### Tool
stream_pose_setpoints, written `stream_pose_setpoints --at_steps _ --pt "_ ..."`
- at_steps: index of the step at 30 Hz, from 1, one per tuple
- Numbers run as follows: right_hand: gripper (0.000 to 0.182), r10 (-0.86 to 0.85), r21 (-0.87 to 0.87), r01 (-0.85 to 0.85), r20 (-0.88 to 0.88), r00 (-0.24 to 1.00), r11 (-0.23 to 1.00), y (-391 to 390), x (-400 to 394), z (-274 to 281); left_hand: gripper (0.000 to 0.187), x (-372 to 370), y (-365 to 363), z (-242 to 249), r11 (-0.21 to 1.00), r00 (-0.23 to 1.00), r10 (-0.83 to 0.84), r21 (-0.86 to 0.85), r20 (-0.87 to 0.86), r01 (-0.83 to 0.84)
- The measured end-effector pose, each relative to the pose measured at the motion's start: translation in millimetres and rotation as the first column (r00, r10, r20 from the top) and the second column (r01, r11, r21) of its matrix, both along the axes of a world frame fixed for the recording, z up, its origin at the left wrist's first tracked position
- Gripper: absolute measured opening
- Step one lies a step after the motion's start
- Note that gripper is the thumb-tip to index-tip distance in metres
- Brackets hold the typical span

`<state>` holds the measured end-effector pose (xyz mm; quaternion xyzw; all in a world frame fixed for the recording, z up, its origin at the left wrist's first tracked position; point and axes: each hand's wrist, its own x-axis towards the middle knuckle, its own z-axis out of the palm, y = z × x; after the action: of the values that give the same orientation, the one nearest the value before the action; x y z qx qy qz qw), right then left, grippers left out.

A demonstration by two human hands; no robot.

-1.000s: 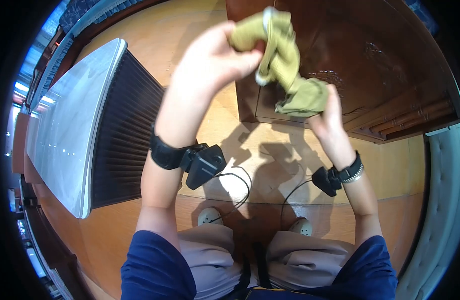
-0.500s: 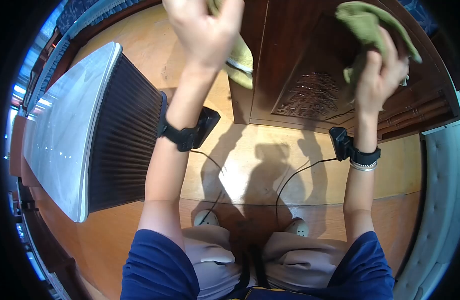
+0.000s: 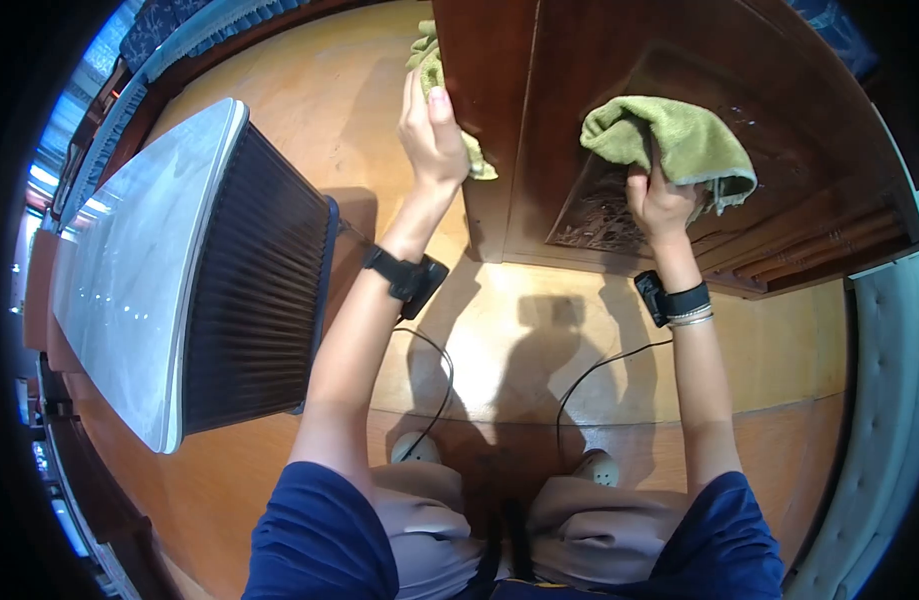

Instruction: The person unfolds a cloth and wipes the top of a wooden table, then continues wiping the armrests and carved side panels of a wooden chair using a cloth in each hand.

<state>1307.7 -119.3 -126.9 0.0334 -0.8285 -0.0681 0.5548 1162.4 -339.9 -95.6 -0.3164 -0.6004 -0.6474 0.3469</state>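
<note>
My left hand [image 3: 434, 140] is at the left side of a dark brown wooden cabinet [image 3: 499, 110], holding a green cloth [image 3: 479, 160] against it. Part of that cloth sticks out above and below my fingers. On the cabinet's front panel, my right hand [image 3: 664, 205] grips a second green cloth [image 3: 694, 140], which is bunched and covers my fingertips. A carved relief [image 3: 599, 215] shows just left of my right hand. Black devices are strapped to both wrists.
On the left stands a table with a pale marble-look top [image 3: 149, 270] and a dark ribbed side [image 3: 254, 280]. Black cables [image 3: 451, 375] hang from the wrist devices over the wooden floor [image 3: 639, 390]. A pale tufted panel [image 3: 884, 420] lies along the right.
My right hand has moved left and slightly lower across the front panel with its cloth. My left hand has come down and sits against the cabinet's side.
</note>
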Motion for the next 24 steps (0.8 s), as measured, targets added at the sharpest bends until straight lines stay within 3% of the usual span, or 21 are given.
stream_pose_setpoints --at_steps 2,4,7,8,10,11,12,14,16,19,22,24 --pt "0.04 0.012 0.003 -0.012 -0.017 1.0 1.0 -5 2 6 0.05 -13 -2 5 0.991 0.997 -0.058 0.126 0.047 0.052" --pt "0.045 0.045 -0.028 -0.046 -0.027 0.999 0.999 -17 8 15 0.051 -3 -4 34 0.967 0.992 -0.115 0.222 -0.05 0.124" --pt "0.043 0.204 -0.188 -0.196 0.027 0.979 0.963 -31 21 33 0.052 31 -12 68 0.907 0.954 -0.266 0.369 0.136 0.201" --pt "0.042 0.232 -0.194 -0.223 0.02 0.973 0.955 -33 21 40 0.052 45 -4 86 0.843 0.946 -0.305 0.493 0.107 0.216" --pt "0.042 0.235 -0.187 -0.223 0.047 0.971 0.957 -37 23 52 0.054 35 1 78 0.83 0.965 -0.264 0.513 0.011 0.221" --pt "0.043 0.172 -0.162 -0.159 0.072 0.982 0.974 -40 25 61 0.057 31 3 69 0.894 0.983 -0.183 0.413 -0.014 0.172" --pt "0.044 0.103 -0.137 -0.089 0.101 0.99 0.987 -44 27 67 0.057 29 7 62 0.89 0.981 -0.194 0.421 -0.005 0.178" --pt "0.048 -0.133 -0.039 0.134 0.049 0.99 0.99 -42 26 63 0.055 26 16 48 0.966 0.98 0.143 0.237 -0.14 -0.107" --pt "0.049 -0.189 -0.001 0.189 -0.029 0.981 0.982 -23 24 61 0.058 17 24 34 0.957 0.976 0.163 0.264 -0.142 -0.121" --pt "0.048 -0.306 -0.078 0.296 -0.201 0.931 0.952 12 26 51 0.057 16 26 35 0.95 0.983 0.119 0.304 -0.139 -0.072" --pt "0.044 -0.257 -0.218 0.182 -0.387 0.886 0.959 46 37 50 0.057 18 22 36 0.963 0.983 0.123 0.256 -0.139 -0.084" --pt "0.041 -0.176 -0.458 -0.091 -0.507 0.844 0.884 69 41 51 0.056 18 20 34 0.966 0.982 0.14 0.233 -0.125 -0.109"
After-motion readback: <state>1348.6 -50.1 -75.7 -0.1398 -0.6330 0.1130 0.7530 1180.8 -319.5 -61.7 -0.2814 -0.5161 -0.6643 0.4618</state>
